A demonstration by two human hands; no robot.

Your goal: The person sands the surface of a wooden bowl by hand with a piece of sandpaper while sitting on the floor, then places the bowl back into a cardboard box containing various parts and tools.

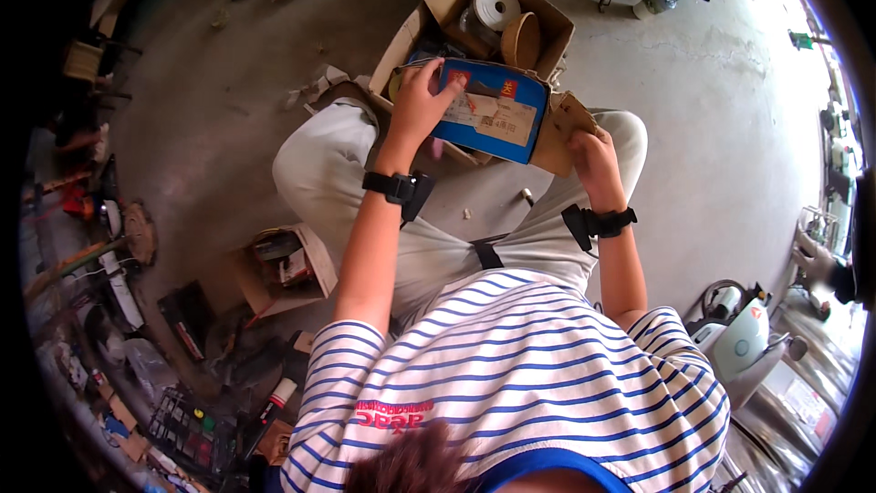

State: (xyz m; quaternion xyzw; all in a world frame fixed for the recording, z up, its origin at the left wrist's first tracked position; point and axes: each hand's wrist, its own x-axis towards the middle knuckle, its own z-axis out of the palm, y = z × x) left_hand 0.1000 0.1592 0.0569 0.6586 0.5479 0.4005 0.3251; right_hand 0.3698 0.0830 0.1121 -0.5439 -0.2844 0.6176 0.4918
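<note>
A blue cardboard box (465, 139) with a torn paper label is held up between my hands, above my knees. My left hand (420, 110) grips its left end, thumb across the blue face and fingers over the top edge. At the right end a brown cardboard flap (554, 141) sticks out. The fingers of my right hand (595, 157) are closed on that flap. Behind the blue box stands a larger open carton (558, 32). Inside it lie a white roll (495, 6) and a round brown tub-like piece (521, 40). The blue box's inside is hidden.
A small open carton (315, 260) filled with items stands by my left leg. Tools and clutter line the left side. A scooter (744, 338) stands at the lower right, and a clear plastic bottle (657, 5) lies at the upper right on the concrete floor.
</note>
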